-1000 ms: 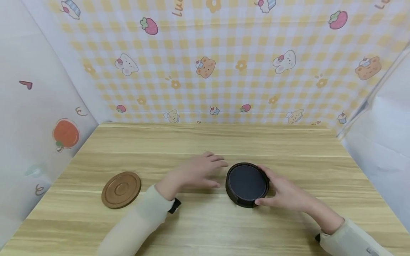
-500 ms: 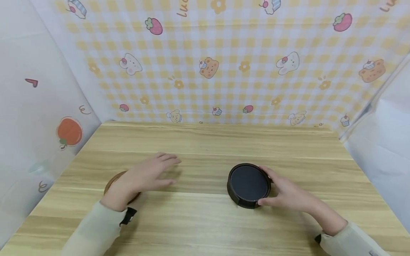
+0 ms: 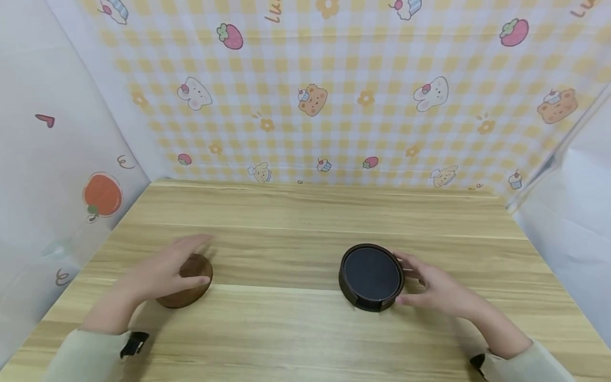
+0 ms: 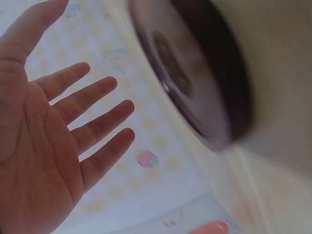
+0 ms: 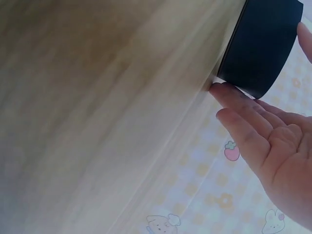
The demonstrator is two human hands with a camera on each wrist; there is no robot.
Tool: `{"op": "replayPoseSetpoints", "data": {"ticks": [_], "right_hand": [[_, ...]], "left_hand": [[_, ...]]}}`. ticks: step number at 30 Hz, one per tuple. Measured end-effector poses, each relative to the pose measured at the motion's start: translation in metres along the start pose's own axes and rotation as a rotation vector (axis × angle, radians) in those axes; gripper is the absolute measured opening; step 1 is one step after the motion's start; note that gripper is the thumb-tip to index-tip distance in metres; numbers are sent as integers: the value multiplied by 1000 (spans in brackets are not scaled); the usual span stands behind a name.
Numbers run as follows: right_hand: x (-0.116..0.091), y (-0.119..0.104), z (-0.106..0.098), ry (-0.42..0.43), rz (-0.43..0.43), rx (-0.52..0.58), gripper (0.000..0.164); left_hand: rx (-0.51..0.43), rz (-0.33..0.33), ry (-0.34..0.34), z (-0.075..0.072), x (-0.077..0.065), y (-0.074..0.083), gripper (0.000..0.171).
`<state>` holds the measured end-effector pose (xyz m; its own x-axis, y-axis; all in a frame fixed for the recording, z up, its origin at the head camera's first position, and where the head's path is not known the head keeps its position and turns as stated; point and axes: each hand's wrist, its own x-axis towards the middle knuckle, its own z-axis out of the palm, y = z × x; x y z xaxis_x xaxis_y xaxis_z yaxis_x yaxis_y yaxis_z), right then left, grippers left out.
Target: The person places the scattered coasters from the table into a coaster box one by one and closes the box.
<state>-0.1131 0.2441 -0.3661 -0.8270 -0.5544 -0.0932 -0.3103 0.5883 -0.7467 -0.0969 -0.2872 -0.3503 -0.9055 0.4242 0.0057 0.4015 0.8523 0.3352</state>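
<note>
A round brown wooden coaster (image 3: 185, 298) lies on the left side of the table, its rings showing in the left wrist view. Over it my left hand (image 3: 157, 271) hovers with fingers spread and the palm bare, partly covering it in the head view. To the right stands a round black holder (image 3: 350, 291) with a dark coaster (image 3: 371, 273) inside. My right hand (image 3: 436, 291) is at the holder's right side, thumb near the front and fingers near the back. In the right wrist view its loosely extended fingertips are right at the holder's wall.
The wood-grain table (image 3: 286, 329) meets a yellow checked cloth (image 3: 286, 132) at the back. White panels (image 3: 62, 148) stand at the left and right edges. Light sleeves with black straps (image 3: 134, 344) cover the forearms.
My left hand has swept left from beside the black holder to above the brown coaster. The right hand has loosened from the holder's rim and shifted slightly right; the holder has stayed put.
</note>
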Motion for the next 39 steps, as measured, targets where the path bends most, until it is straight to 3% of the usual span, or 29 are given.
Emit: {"op": "replayPoseSetpoints", "data": {"ticks": [10,16,24,39], "right_hand": [[1,1,0,3,13,33,90],[3,1,2,11,-8,18,88],[3,1,2,19,20,27,86],[2,3,0,24,21,5,88]], "left_hand": [[10,-107,-47,4,-22,-23,100],[18,-126,-58,9,-27,-28,108],[64,-130,-85,14,-25,-25,105],[89,-93,-57,16,-17,-17,100]]}}
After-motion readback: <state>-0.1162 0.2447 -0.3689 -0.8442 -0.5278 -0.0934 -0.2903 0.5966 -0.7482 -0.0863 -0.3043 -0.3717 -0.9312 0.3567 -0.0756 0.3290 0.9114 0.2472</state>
